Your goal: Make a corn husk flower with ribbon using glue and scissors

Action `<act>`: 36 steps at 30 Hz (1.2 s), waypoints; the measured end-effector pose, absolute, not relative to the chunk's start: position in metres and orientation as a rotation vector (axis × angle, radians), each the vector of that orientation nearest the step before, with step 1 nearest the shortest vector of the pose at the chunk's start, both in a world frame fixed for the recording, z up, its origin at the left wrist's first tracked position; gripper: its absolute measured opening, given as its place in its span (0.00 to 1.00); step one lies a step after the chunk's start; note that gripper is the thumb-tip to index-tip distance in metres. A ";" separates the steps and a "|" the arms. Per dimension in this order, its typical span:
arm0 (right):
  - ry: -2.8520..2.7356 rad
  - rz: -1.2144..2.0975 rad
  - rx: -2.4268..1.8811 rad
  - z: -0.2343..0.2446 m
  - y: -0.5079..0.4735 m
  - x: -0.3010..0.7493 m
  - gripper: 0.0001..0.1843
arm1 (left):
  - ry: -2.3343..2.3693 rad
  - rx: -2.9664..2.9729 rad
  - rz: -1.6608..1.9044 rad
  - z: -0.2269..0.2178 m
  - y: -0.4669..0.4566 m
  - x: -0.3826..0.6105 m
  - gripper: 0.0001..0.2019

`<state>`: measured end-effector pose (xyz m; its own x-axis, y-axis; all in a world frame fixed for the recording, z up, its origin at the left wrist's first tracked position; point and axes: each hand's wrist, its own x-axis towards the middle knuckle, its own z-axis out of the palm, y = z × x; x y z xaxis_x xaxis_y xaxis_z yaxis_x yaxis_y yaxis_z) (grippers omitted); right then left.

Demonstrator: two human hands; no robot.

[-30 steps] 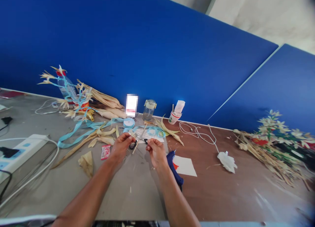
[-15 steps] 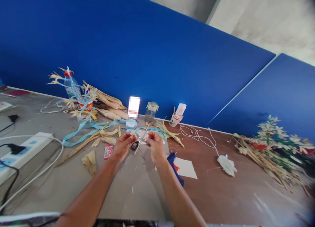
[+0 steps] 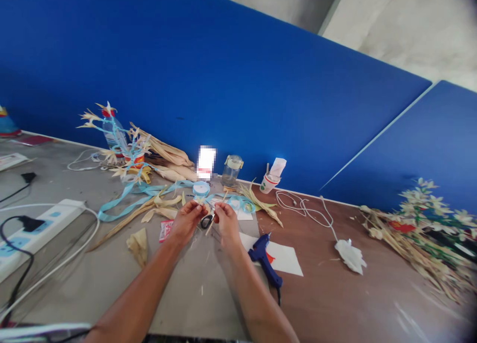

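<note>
Two hands are held just above the middle of the tabletop (image 3: 186, 303), near each other but apart, with fingertips brought in toward one another. A small pale piece (image 3: 201, 201) is pinched at the fingertips of the left hand (image 3: 189, 218); its long axis is too small to be made out. The fingers of the right hand (image 3: 226, 220) are bent inward in a pinch, though whether anything is gripped there cannot be told.

One stick (image 3: 209, 229) is seen behind and between the hands, its long axis slanted away from the person and to the right. Beside it, one black loop of the scissors (image 3: 205, 222) is shown; the direction of the blades is not made clear.

One blue glue gun (image 3: 265, 256) is laid partly on a white sheet (image 3: 292, 263), its nozzle pointed away and its grip slanted toward the person. One ribbon roll (image 3: 201, 188), one lidded jar (image 3: 231, 171) and one cup (image 3: 268, 183) are set beyond the hands. One red packet (image 3: 165, 231) and one folded husk (image 3: 137, 246) are placed left of the left hand.
</note>
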<state>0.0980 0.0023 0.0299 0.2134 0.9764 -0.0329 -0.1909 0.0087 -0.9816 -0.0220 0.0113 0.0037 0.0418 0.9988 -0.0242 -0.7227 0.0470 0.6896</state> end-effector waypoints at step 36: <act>-0.951 1.258 -0.984 0.036 0.001 0.103 0.10 | 0.714 0.786 1.401 -0.003 0.011 -0.009 0.10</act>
<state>0.1033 0.0007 0.0361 0.0757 0.9967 0.0308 -0.3011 0.0523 -0.9522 -0.0088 0.0112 -0.0031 0.0511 0.9984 0.0230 -0.5675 0.0101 0.8233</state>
